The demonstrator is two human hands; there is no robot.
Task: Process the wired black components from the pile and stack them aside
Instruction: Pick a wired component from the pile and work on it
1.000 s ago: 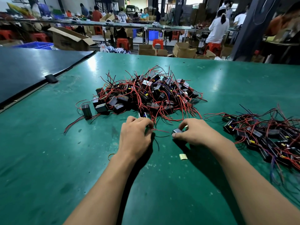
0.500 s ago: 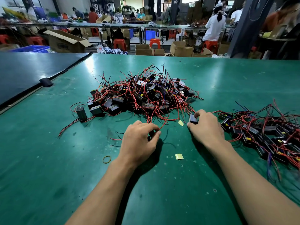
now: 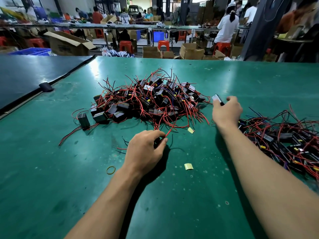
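A big pile of black box components with red and black wires (image 3: pixel 148 102) lies at the middle of the green table (image 3: pixel 51 169). A second heap of the same wired components (image 3: pixel 284 140) lies at the right. My right hand (image 3: pixel 227 112) is raised between the two heaps and pinches one small black component (image 3: pixel 217 99) at its fingertips. My left hand (image 3: pixel 146 149) rests on the table in front of the pile, fingers curled round a dark component that is mostly hidden, with a red wire (image 3: pixel 170 131) leading out of it.
Two yellow tape scraps (image 3: pixel 188 166) (image 3: pixel 190 130) and a rubber band (image 3: pixel 110 170) lie near my hands. A dark panel (image 3: pixel 34 75) covers the table's left back. Beyond the far edge are cardboard boxes (image 3: pixel 69 44), red stools and several people at benches.
My right hand has moved right and away from me, carrying the small component up beside the big pile. My left hand stayed in place on its component.
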